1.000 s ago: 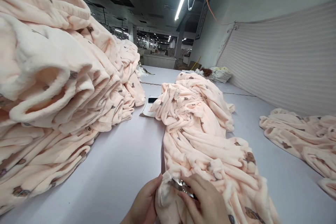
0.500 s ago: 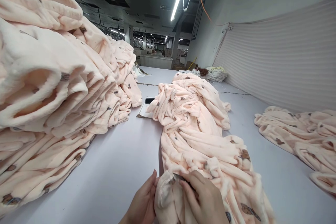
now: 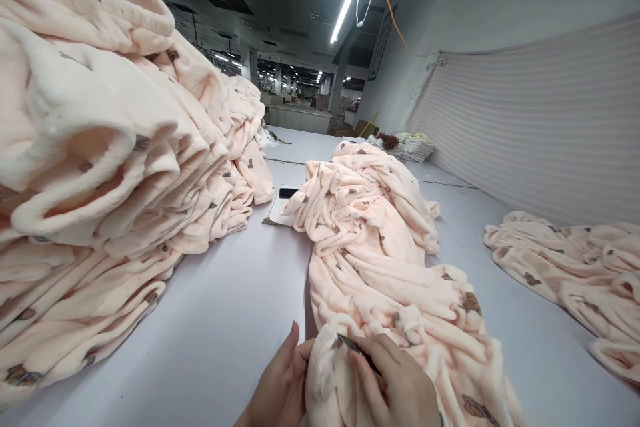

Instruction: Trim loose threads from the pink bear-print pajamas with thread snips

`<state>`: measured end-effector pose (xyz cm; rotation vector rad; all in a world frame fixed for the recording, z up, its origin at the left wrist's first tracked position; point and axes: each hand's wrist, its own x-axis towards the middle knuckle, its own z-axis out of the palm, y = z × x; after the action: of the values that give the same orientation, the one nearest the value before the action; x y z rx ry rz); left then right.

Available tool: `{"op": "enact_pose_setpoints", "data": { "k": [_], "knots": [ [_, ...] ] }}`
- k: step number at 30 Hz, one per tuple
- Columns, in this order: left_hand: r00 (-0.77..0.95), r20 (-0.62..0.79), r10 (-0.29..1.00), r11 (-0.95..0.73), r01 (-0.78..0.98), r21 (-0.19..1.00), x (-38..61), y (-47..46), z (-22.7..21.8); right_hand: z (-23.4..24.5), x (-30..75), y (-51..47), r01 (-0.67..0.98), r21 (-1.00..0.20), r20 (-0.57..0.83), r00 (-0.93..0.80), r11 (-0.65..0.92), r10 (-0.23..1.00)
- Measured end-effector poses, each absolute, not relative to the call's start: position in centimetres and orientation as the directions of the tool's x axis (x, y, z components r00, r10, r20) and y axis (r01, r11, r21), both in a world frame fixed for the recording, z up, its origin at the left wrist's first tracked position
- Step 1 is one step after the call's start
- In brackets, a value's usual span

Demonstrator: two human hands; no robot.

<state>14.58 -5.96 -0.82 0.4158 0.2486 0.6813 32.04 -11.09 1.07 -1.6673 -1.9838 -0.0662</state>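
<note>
A pale pink fleece garment (image 3: 370, 267) with brown bear prints lies bunched along the table in front of me. My left hand (image 3: 283, 373) grips its near end from the left, thumb raised and the other fingers partly hidden behind the cloth. In my right hand (image 3: 395, 380) is a pair of small dark thread snips (image 3: 356, 347). Their pointed tip touches or nearly touches the fabric edge near a small dark mark. The handle is mostly covered by my fingers.
A tall stack of matching fleece garments (image 3: 115, 167) rises on the left. More fleece pieces (image 3: 575, 273) lie at right beside a striped cloth screen (image 3: 525, 120). A dark phone (image 3: 287, 193) rests on a notepad (image 3: 276, 213). Folded cloths (image 3: 413, 145) sit farther back.
The view has shifted slightly, so the scene sits a little farther right. My right hand has drawn slightly back from the fabric edge, showing more of the snips. Both grips remain.
</note>
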Motion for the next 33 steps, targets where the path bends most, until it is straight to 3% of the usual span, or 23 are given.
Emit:
{"op": "enact_pose_setpoints", "data": {
  "k": [5, 12, 17, 19, 26, 33],
  "knots": [
    [0.679, -0.123, 0.724, 0.639, -0.593, 0.49, 14.9, -6.2, -0.9, 1.3, 31.9, -11.3, 0.916, -0.257, 0.43, -0.175, 0.307, 0.885],
    [0.628, -0.216, 0.748, 0.631, -0.572, 0.524, 14.8, -6.7, -1.0, 1.3, 31.3, -11.2, 0.882, -0.351, 0.381, -0.173, 0.315, 0.908],
    [0.611, -0.249, 0.751, 0.622, -0.53, 0.576, 14.5, -6.4, -1.2, 2.1, 31.3, -11.0, 0.794, -0.577, 0.292, -0.017, 0.191, 0.956],
    [0.609, -0.259, 0.75, 0.623, -0.517, 0.587, 14.5, -6.3, -1.2, 2.5, 31.3, -11.0, 0.77, -0.611, 0.255, -0.026, 0.182, 0.966],
    [0.629, -0.233, 0.742, 0.617, -0.504, 0.604, 14.3, -6.2, -0.7, 2.6, 31.0, -11.6, 0.916, -0.236, 0.405, -0.209, 0.323, 0.89],
    [0.651, -0.222, 0.725, 0.628, -0.494, 0.601, 14.1, -5.8, 0.1, 2.7, 31.1, -12.0, 0.931, -0.165, 0.431, -0.229, 0.326, 0.873]
  ]
}}
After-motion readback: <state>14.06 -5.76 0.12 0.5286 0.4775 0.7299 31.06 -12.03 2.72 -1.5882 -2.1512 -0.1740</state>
